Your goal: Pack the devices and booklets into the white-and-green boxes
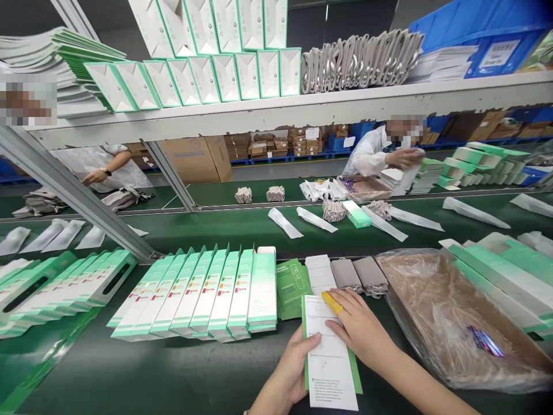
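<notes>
Near the front edge of the bench, my left hand (296,363) is closed on a printed white leaflet (330,369) laid over a green booklet (355,369), its thumb pressing on the leaflet's face. My right hand (363,325) grips the leaflet's upper part, and yellow tape (332,302) wraps one fingertip. Just beyond lie a pile of green booklets (290,288), a stack of white leaflets (319,274) and folded grey cloth pouches (356,274). What the fingers do beneath the papers is hidden.
Several green-and-white boxes (203,294) stand in a slanted row at left. At right sits a plastic-lined carton (458,323) with a small shiny packet (486,341). A loaded shelf (259,118) spans above. White sleeves (322,220) lie on the green conveyor (228,227); co-workers are beyond.
</notes>
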A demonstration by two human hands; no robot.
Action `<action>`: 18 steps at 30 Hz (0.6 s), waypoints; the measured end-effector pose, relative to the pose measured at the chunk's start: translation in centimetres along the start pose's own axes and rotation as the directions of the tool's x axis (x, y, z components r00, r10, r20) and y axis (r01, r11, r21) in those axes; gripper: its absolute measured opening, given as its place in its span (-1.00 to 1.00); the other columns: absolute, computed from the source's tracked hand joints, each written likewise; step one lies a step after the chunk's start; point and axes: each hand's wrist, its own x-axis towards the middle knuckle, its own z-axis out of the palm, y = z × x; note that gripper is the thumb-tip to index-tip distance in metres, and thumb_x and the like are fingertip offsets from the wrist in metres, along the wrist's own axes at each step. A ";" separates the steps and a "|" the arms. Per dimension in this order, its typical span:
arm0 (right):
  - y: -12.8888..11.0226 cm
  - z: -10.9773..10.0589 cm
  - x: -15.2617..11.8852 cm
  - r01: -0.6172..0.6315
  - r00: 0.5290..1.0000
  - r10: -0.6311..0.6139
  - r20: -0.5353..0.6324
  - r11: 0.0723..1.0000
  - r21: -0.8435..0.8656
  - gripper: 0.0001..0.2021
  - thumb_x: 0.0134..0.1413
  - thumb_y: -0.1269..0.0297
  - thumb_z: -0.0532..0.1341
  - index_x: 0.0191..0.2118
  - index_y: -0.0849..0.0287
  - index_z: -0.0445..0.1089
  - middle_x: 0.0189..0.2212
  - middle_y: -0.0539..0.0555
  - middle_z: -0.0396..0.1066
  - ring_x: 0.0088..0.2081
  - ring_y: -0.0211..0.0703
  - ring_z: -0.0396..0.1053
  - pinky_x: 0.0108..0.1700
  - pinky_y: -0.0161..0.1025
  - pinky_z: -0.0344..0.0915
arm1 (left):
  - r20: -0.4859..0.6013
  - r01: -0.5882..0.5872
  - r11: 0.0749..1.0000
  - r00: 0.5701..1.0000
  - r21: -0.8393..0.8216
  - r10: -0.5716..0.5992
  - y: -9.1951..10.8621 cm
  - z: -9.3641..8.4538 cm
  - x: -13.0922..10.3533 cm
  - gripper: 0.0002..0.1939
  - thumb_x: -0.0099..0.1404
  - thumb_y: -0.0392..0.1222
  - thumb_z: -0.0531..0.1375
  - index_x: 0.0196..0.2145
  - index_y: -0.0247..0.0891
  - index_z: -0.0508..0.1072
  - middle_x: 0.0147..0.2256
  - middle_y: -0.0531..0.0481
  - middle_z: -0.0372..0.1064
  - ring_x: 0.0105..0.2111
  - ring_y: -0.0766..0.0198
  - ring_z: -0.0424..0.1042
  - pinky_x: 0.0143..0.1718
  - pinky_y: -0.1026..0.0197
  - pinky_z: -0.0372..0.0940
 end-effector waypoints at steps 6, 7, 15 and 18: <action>-0.4 0.0 -0.8 -0.011 0.999 0.008 0.033 0.995 0.095 -0.59 0.26 0.34 0.12 0.18 0.31 0.27 0.08 0.27 0.41 0.12 0.07 0.33 0.20 0.13 0.25 | -0.065 0.006 1.000 0.998 -0.007 -0.007 0.0 0.0 0.1 -0.54 0.11 -0.32 0.34 -0.01 -0.37 0.43 -0.30 -0.20 0.60 -0.36 0.05 0.57 -0.25 0.06 0.41; 0.0 -0.3 -0.8 -0.028 0.999 0.023 0.041 0.992 0.127 -0.60 0.27 0.32 0.11 0.19 0.27 0.26 0.08 0.25 0.41 0.12 0.06 0.33 0.19 0.11 0.26 | -0.060 0.007 1.000 0.998 -0.007 -0.008 0.0 -0.1 0.2 -0.57 0.11 -0.32 0.34 -0.04 -0.37 0.44 -0.30 -0.20 0.60 -0.37 0.06 0.57 -0.26 0.06 0.41; 8.0 0.5 2.2 -0.510 0.858 0.509 0.068 0.860 0.014 -0.56 0.27 0.23 0.07 0.20 0.30 0.23 -0.08 0.36 0.38 -0.11 0.19 0.43 -0.13 0.05 0.39 | -0.038 0.069 0.997 0.997 0.027 -0.068 0.1 -1.1 0.5 -0.67 0.12 -0.34 0.32 -0.13 -0.37 0.45 -0.27 -0.23 0.60 -0.31 0.00 0.58 -0.24 0.04 0.40; 9.7 1.8 3.0 -0.545 0.830 0.540 0.139 0.838 -0.002 -0.47 0.15 0.29 0.20 0.24 0.22 0.20 -0.15 0.26 0.37 -0.24 0.08 0.46 -0.27 -0.11 0.37 | -0.032 0.123 0.992 0.992 0.012 -0.122 -0.7 -1.9 0.3 -0.63 0.12 -0.36 0.28 -0.08 -0.39 0.43 -0.23 -0.25 0.60 -0.24 -0.05 0.58 -0.18 0.02 0.38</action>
